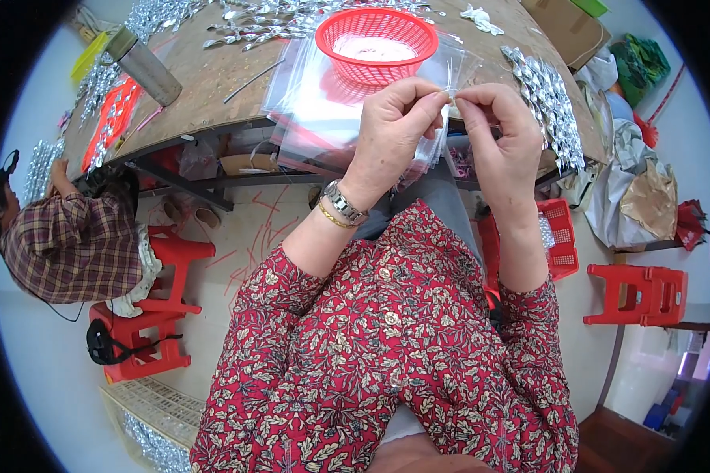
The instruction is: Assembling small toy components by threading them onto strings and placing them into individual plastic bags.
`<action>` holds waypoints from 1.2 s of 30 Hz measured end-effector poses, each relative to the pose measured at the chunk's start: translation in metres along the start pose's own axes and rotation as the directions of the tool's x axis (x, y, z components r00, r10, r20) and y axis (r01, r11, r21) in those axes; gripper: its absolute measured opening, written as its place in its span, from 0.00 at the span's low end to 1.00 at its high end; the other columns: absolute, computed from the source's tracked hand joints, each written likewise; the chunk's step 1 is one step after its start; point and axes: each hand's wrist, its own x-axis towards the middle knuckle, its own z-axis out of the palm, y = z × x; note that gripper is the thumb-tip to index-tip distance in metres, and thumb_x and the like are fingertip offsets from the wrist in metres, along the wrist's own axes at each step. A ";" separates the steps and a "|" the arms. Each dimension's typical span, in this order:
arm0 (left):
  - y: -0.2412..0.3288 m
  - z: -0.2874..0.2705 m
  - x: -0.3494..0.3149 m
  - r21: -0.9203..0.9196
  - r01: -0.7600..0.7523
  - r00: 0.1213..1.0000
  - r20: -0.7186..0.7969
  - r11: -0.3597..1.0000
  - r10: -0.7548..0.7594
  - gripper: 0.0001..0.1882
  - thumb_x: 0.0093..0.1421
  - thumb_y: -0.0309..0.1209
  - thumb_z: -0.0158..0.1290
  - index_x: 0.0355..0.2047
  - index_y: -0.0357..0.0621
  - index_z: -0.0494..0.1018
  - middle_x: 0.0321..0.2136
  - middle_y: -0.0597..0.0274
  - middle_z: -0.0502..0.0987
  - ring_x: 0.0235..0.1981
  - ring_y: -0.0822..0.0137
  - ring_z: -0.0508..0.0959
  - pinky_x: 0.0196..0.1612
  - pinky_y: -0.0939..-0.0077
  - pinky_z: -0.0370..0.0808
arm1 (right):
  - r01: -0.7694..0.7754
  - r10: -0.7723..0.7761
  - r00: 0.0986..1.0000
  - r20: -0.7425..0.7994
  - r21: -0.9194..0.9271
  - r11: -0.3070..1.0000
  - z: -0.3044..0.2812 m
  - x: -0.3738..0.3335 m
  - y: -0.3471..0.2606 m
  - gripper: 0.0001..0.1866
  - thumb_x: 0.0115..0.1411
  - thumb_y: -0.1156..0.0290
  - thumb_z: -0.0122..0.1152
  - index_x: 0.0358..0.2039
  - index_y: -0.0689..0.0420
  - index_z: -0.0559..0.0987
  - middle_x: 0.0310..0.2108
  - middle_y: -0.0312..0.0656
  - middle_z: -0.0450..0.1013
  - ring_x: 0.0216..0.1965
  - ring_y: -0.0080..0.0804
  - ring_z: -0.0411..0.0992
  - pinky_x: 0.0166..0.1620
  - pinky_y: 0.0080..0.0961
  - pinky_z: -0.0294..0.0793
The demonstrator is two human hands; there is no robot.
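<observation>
My left hand (pixel 398 130) and my right hand (pixel 503 134) meet over the table's near edge, each with thumb and forefinger pinched together. Between the fingertips are thin white strings (pixel 450 71), whose loose ends stick up. A tiny yellowish bit shows where the fingers meet, too small to name. Beneath and beside my hands lies a stack of clear plastic bags (pixel 296 87), overhanging the edge. On the stack, just beyond my left hand, stands a red mesh plastic basket (pixel 377 69) with white material in its bottom.
Silver twisted foil strips lie in a bundle (pixel 546 106) at right and across the table's far side. A metal flask (pixel 146 67) stands at left. Another person in a plaid shirt (pixel 83 244) sits at far left. Red stools (pixel 637 294) and a red crate (pixel 558 236) are on the floor.
</observation>
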 end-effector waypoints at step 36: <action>-0.004 0.003 -0.006 0.407 -0.201 0.977 0.014 0.891 0.214 0.06 0.59 0.24 0.50 0.30 0.33 0.74 0.20 0.58 0.74 0.23 0.69 0.74 0.27 0.76 0.69 | 0.065 -0.069 0.998 -0.013 -0.200 0.978 0.005 -0.002 0.001 0.03 0.54 0.80 0.59 0.30 0.63 0.77 0.27 0.41 0.73 0.27 0.27 0.72 0.32 0.20 0.70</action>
